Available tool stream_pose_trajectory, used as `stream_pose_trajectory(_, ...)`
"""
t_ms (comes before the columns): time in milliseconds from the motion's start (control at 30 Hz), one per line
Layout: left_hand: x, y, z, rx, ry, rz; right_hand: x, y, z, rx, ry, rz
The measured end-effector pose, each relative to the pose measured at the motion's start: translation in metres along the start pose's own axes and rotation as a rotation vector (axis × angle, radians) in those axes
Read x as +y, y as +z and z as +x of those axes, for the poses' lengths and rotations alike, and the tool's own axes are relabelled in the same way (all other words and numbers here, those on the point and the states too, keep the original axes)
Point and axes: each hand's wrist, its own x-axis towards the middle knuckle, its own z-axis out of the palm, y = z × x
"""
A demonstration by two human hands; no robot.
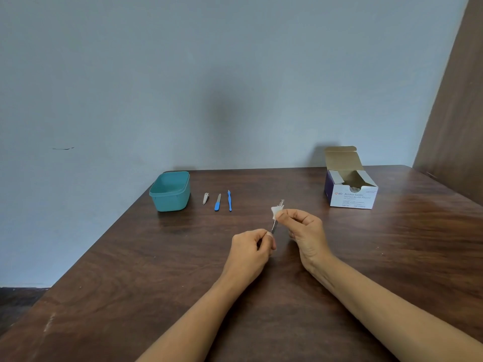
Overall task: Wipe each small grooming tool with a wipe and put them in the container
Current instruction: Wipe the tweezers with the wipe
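Right hand: thumb and forefinger pinched together on a small crumpled white wipe; the other fingers are curled.
Wipe: folded round the upper shaft of a slim silver metal grooming tool. The tool's tip shows just beyond the wipe and points away from the person.
Left hand: fingers curled and clamped on the tool's lower end. The tool is tilted, spanning the gap between the two hands.
Dark brown wood-grain table: the hands work near its middle, well apart from the left edge and the far edge.
Row to the far left of the hands, well apart from them, pieces not touching: small silver nail clipper, blue-handled nail file, slim blue cuticle tool.
Teal rectangular plastic container: lidless, just beside the clipper, at the far left corner.
White and purple cardboard box of alcohol swabs: flap open, far right, near the grey-blue wall.
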Motion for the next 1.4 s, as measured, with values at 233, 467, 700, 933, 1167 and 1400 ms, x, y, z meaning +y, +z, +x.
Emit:
stream_pose_trajectory(233,-0.001,0.001,0.0,0.036,0.016,0.015,0.007,0.001,-0.001,-0.031,-0.032,-0.049)
stream_pose_trajectory(467,-0.002,0.002,0.002,0.047,0.076,0.06,0.009,0.001,-0.003,0.032,-0.013,-0.068)
stream_pose_trajectory(700,-0.005,0.002,0.005,0.048,0.134,0.127,0.003,0.002,-0.008,-0.004,0.017,-0.141)
stream_pose_trajectory(933,-0.008,0.0,0.005,0.075,0.182,0.205,-0.003,0.001,-0.01,-0.088,0.04,-0.222)
stream_pose_trajectory(1167,-0.006,0.004,0.005,0.071,0.21,0.225,-0.004,0.002,-0.008,-0.037,-0.001,-0.234)
stream_pose_trajectory(1400,0.001,0.007,0.003,0.033,0.245,0.199,-0.01,0.001,-0.004,0.039,-0.086,-0.188)
